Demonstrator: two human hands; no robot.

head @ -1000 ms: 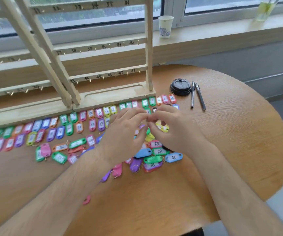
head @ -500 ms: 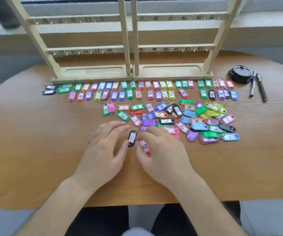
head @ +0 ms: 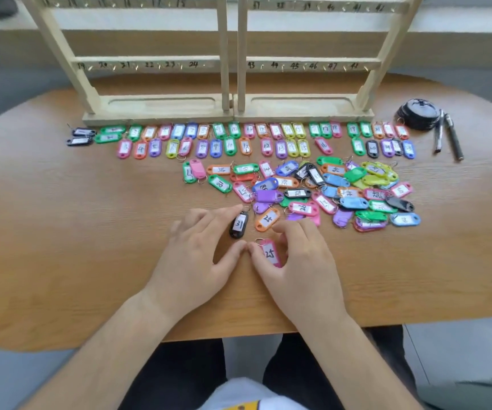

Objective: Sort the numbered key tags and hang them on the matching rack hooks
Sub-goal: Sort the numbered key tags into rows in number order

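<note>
A person's left hand [head: 197,255] lies spread on the wood-grain tabletop [head: 76,232], forefinger touching a glossy black oval tag [head: 239,224] marked 31. The right hand [head: 301,267] pinches a pink plastic tag [head: 270,253] near the front edge. Bare wood lies to the left, and heaped tags [head: 342,187] lie behind.

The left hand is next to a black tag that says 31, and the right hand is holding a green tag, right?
Almost. The head view shows the left hand beside the black tag marked 31, but the right hand holds a pink tag, not a green one.
</note>
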